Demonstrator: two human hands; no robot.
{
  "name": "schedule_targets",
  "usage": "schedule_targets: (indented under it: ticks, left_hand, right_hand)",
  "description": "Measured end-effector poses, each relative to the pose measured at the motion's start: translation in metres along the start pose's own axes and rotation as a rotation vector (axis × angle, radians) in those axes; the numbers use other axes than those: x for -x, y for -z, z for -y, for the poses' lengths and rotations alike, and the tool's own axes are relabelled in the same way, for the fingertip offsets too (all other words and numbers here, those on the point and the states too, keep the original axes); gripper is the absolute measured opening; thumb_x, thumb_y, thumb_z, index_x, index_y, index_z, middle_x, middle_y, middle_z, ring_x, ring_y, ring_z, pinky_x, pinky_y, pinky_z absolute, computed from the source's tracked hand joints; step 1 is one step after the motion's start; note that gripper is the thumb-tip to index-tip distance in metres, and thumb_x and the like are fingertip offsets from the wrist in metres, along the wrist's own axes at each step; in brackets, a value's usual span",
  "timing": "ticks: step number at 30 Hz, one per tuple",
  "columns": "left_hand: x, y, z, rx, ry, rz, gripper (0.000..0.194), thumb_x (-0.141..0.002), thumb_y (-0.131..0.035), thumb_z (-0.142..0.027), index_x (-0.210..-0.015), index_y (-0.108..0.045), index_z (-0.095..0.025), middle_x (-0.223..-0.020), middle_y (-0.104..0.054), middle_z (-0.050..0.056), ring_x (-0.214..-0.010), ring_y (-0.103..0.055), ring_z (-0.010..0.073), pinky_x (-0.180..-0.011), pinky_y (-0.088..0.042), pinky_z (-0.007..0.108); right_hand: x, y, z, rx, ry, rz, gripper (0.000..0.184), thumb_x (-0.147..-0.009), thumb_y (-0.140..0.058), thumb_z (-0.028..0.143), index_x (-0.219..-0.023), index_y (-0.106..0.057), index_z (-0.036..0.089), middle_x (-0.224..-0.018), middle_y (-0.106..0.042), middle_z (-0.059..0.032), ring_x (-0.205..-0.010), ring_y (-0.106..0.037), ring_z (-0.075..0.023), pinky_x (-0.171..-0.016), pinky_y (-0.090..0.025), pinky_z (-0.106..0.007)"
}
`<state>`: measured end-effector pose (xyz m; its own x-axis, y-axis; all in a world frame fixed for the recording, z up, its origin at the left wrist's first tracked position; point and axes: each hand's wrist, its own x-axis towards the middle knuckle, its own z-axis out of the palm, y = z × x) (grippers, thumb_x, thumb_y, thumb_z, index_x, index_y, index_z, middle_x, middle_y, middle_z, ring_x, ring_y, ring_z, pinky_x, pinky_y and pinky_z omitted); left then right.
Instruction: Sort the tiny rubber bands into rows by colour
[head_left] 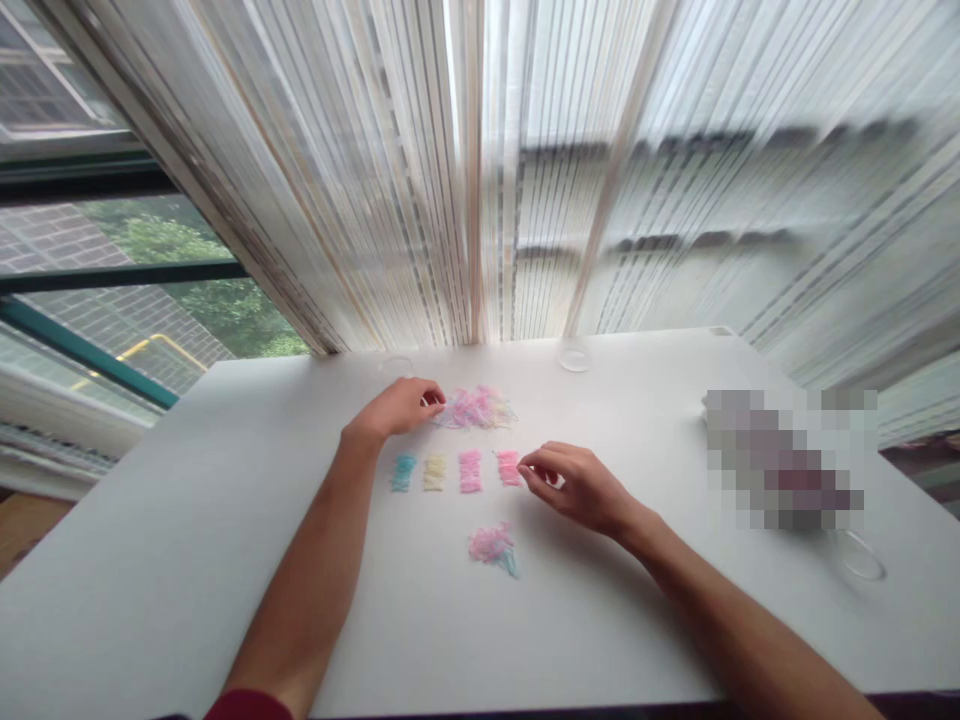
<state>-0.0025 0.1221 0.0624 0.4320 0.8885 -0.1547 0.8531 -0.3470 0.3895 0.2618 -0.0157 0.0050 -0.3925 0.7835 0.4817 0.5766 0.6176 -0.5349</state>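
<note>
My left hand (405, 405) touches the left edge of a loose pile of small thin pastel pieces (480, 408), perhaps clips, its fingertips pinched together. Nearer me are four short columns of like pieces: a blue column (403, 473), a pale yellow column (434, 473), a lilac-pink column (470, 472) and a bright pink column (509, 468). At the right edge of the bright pink column, my right hand (574, 485) has its thumb and finger closed. Whatever either hand pinches is too small to make out. A smaller mixed pile (493, 545) lies below the columns.
All of this rests on a white table (615, 640). Clear round lids or dishes stand at the back (575, 360) and right (859, 555). A blurred-out object (780, 465) lies on the right. Striped curtains (480, 180) hang behind the table, with a window (150, 240) at left.
</note>
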Motion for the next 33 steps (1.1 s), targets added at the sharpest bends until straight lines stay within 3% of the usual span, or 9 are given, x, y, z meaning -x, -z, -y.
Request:
schedule_targets:
  ticks: [5, 13, 20, 23, 28, 30, 33]
  left_hand:
    - [-0.001, 0.001, 0.019, 0.003, 0.085, 0.033, 0.034, -0.073, -0.070, -0.030, -0.104, -0.070, -0.015, -0.097, -0.076, 0.010, -0.087, -0.071, 0.0243, -0.078, -0.052, 0.029]
    - [-0.008, -0.013, 0.009, 0.106, 0.037, 0.037, 0.029, -0.077, -0.063, -0.027, -0.104, -0.065, -0.015, -0.098, -0.076, 0.008, -0.091, -0.071, 0.0211, -0.082, -0.053, 0.027]
    - [0.011, 0.011, 0.005, 0.072, 0.064, 0.061, 0.029, -0.077, -0.067, -0.030, -0.103, -0.067, -0.017, -0.094, -0.076, 0.007, -0.086, -0.070, 0.0229, -0.074, -0.051, 0.029]
    - [0.033, 0.016, -0.011, 0.022, -0.075, 0.053, 0.023, -0.084, -0.062, -0.036, -0.095, -0.069, -0.018, -0.095, -0.075, 0.006, -0.087, -0.068, 0.0211, -0.077, -0.049, 0.028]
    - [0.074, -0.011, -0.041, 0.128, -0.343, 0.413, 0.023, -0.087, -0.065, -0.035, -0.102, -0.073, -0.020, -0.085, -0.073, 0.002, -0.075, -0.066, 0.0158, -0.067, -0.047, 0.023]
    - [0.087, -0.025, -0.044, 0.161, -0.369, 0.447, 0.023, -0.088, -0.065, -0.034, -0.105, -0.072, -0.019, -0.080, -0.071, 0.002, -0.072, -0.065, 0.0149, -0.066, -0.046, 0.022]
    - [0.097, -0.040, -0.041, 0.223, -0.358, 0.435, 0.027, -0.088, -0.068, -0.038, -0.106, -0.069, -0.019, -0.077, -0.069, 0.000, -0.069, -0.063, 0.0140, -0.063, -0.045, 0.021]
  right_hand:
    - [0.001, -0.001, 0.000, -0.011, 0.003, 0.003, 0.022, -0.098, -0.053, 0.024, -0.085, -0.069, 0.018, -0.068, -0.063, -0.0013, -0.057, -0.054, -0.0114, -0.059, -0.043, -0.023]
    - [0.000, -0.001, 0.000, -0.018, -0.020, 0.021, 0.021, -0.098, -0.054, 0.024, -0.085, -0.069, 0.019, -0.068, -0.063, -0.0014, -0.057, -0.054, -0.0112, -0.059, -0.043, -0.023]
    - [-0.001, 0.001, 0.005, -0.020, -0.008, 0.046, 0.020, -0.097, -0.053, 0.022, -0.086, -0.069, 0.018, -0.070, -0.064, -0.0023, -0.060, -0.054, -0.0120, -0.059, -0.042, -0.023]
    - [0.000, 0.002, 0.010, -0.032, 0.008, 0.107, 0.017, -0.095, -0.055, 0.019, -0.087, -0.070, 0.018, -0.071, -0.064, -0.0027, -0.063, -0.054, -0.0131, -0.062, -0.042, -0.024]
    - [0.002, 0.005, 0.023, -0.033, -0.044, 0.411, 0.013, -0.089, -0.060, 0.012, -0.089, -0.071, 0.019, -0.077, -0.068, -0.0017, -0.066, -0.056, -0.0136, -0.064, -0.040, -0.025]
    - [0.002, 0.007, 0.028, -0.044, -0.082, 0.507, 0.013, -0.089, -0.062, 0.014, -0.095, -0.072, 0.019, -0.079, -0.068, -0.0015, -0.067, -0.057, -0.0135, -0.064, -0.040, -0.024]
    - [0.002, 0.007, 0.034, -0.047, -0.116, 0.550, 0.015, -0.090, -0.065, 0.020, -0.104, -0.071, 0.019, -0.084, -0.069, -0.0022, -0.070, -0.059, -0.0146, -0.066, -0.040, -0.025]
